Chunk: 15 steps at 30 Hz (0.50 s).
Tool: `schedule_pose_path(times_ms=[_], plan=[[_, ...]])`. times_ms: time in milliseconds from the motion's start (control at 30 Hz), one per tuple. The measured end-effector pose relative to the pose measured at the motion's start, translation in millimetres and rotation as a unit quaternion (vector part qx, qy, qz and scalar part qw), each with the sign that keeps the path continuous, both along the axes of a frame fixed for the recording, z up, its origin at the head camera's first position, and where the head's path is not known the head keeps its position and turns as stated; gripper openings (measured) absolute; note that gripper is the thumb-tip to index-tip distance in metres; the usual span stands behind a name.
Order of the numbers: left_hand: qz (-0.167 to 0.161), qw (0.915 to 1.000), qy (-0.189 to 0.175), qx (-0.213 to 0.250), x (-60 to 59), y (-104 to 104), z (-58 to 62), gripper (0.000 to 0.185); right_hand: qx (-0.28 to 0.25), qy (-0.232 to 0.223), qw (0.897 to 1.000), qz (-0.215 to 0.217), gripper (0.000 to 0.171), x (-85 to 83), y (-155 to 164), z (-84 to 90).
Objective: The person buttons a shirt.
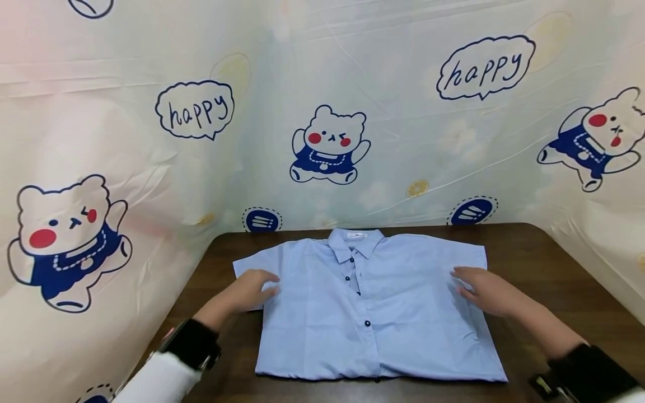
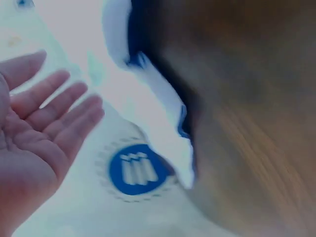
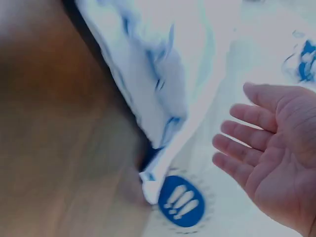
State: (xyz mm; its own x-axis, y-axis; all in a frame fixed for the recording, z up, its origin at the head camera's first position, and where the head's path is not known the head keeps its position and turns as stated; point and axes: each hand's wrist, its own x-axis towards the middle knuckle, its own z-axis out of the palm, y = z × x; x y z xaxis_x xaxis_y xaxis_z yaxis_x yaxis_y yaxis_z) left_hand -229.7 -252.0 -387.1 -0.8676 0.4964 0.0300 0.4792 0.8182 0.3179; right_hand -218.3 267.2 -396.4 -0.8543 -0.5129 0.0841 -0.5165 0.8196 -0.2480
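Observation:
A light blue short-sleeved shirt (image 1: 322, 313) with a collar and dark buttons lies spread on the brown table, its collar toward the back. Its lower edge looks folded under. Over the shirt's left sleeve side hovers my left hand (image 1: 252, 288), fingers loosely extended. My right hand (image 1: 486, 288) is above the sleeve side at the right, fingers likewise reaching inward. Both wrist views show an open palm, the left (image 2: 37, 133) and the right (image 3: 279, 153), each holding nothing and apart from the blurred shirt edge.
The dark wooden table (image 1: 564, 313) extends on both sides of the shirt. Behind and beside it hangs a pale curtain (image 1: 403, 140) printed with bears and "happy" bubbles. Black bands (image 1: 194, 342) are worn on both wrists.

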Motion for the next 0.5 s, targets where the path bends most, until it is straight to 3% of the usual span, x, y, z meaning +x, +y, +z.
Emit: schedule_pose_path(times_ms=[100,200,300,500], plan=[[0.070,0.9954,-0.061,-0.022,-29.7,-0.2,-11.7,0.042,0.020,-0.071,0.997,-0.038,0.046,-30.3,-0.8,-11.4],[0.123,0.9839,-0.124,-0.038,-47.2,-1.2,-26.8,0.066,0.029,-0.141,0.986,-0.088,0.058,-50.3,-1.4,-23.3],[0.168,0.9720,-0.158,-0.045,-53.8,-2.3,-39.5,0.091,0.035,-0.183,0.974,-0.130,0.072,-61.0,-3.6,-29.6],[0.198,0.9659,-0.155,-0.060,-57.8,-0.9,-44.0,0.115,0.065,-0.206,0.961,-0.171,0.094,-73.5,-12.1,-28.6]])
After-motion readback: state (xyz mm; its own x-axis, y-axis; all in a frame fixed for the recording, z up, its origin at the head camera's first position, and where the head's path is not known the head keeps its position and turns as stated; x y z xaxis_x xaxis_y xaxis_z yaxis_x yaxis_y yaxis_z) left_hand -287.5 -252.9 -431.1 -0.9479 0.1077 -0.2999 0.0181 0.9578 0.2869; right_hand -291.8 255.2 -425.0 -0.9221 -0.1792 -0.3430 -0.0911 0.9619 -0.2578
